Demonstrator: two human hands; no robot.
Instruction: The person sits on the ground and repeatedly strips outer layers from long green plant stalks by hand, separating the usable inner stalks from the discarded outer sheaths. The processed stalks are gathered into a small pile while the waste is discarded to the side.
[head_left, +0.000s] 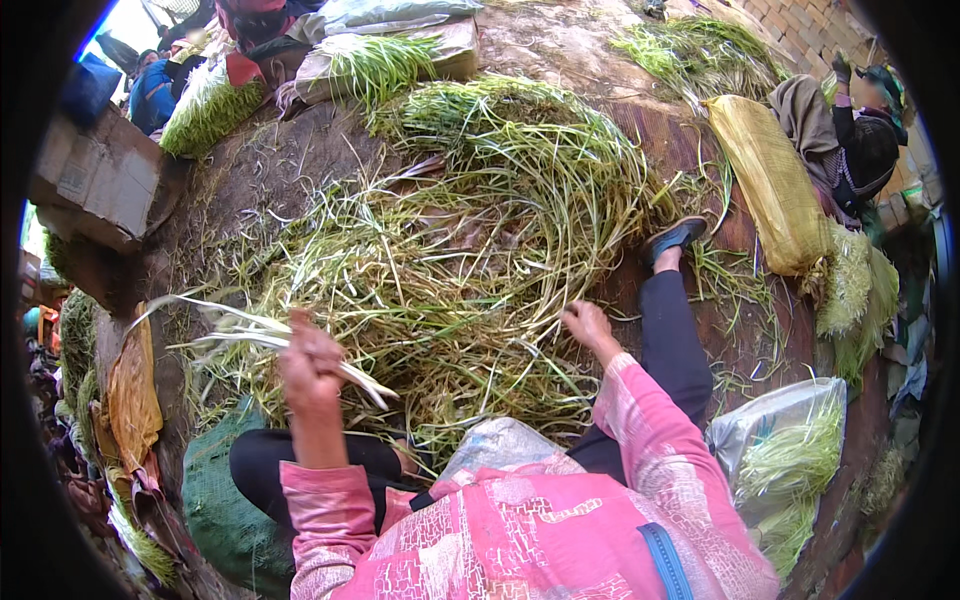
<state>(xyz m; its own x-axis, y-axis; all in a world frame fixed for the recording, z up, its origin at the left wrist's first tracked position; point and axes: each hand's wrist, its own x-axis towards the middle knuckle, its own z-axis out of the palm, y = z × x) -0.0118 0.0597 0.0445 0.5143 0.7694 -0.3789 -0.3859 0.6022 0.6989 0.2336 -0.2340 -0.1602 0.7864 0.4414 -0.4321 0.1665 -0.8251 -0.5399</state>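
My left hand (311, 349) is closed around a small bunch of pale chive-like stalks (259, 330). Their white ends stick out to the right of the fist, and some of the leaves are blurred. A wide heap of loose green and yellowish stalks (442, 300) lies on the ground before me, between my legs. At its right edge my right hand (589, 326) has its fingers curled close to the ends of the heap's stalks. Whether the fingertips pinch any stalk is too small to tell.
My outstretched leg (675, 337) bounds the heap on the right. A clear plastic bag of pale greens (787, 457) lies beside me. Farther right are a yellow woven sack (765, 180) and a seated person (862, 142). Left stand a cardboard box (101, 172) and a green sack (229, 495).
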